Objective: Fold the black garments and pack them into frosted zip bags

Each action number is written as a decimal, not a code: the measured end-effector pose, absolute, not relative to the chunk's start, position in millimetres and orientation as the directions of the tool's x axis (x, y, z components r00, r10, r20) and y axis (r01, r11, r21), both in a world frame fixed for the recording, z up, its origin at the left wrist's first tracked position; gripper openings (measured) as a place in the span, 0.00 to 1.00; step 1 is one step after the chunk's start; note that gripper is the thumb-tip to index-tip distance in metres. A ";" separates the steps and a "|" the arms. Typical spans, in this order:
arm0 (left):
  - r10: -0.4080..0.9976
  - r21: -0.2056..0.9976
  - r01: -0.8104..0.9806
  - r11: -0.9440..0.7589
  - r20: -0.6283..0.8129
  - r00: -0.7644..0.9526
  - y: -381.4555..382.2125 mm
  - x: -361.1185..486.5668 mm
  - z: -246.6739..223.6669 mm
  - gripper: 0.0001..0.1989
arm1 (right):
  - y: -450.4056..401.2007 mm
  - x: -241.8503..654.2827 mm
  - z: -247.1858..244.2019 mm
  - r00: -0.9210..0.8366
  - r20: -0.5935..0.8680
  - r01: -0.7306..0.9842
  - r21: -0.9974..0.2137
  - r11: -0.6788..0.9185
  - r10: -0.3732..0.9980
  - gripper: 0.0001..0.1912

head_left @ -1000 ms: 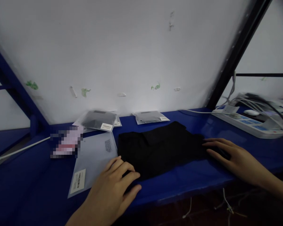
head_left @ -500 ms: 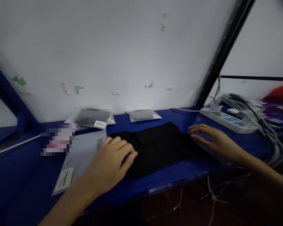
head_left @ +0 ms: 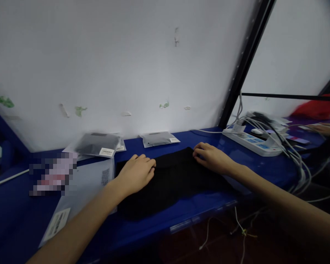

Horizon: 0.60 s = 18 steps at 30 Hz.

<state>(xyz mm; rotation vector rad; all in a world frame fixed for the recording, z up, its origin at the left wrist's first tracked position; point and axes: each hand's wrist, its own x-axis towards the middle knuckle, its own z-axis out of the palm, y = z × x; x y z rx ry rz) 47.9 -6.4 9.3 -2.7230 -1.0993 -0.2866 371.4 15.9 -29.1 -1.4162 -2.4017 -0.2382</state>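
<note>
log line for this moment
left hand on black cloth | right hand at its far edge | cloth lies on blue table | plastic packet behind

The light is dim overall, strongest as a soft pale glow on the wall [head_left: 143,88] beyond both hands and greyer higher up. Between the left hand [head_left: 137,172] and the right hand [head_left: 212,157], the black cloth [head_left: 170,183] is so dark that its folds nearly vanish. Nearer than the hands, glare streaks the front edge of the table [head_left: 188,226], and the floor [head_left: 187,242] below sinks into deep shadow. Left of the left hand, coarse square blocks mask a pink thing [head_left: 57,170], and blur smears a label [head_left: 55,223]. Far right of the right hand, a red bundle [head_left: 316,109] is soft and smudged, while the top corner darkens
</note>
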 end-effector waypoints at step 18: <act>0.815 -0.100 0.861 -0.499 0.282 0.506 36.4 43.9 -12.5 0.17 | 82.3 323.5 -21.3 -0.377 0.429 0.890 -0.076 0.449 0.821 0.11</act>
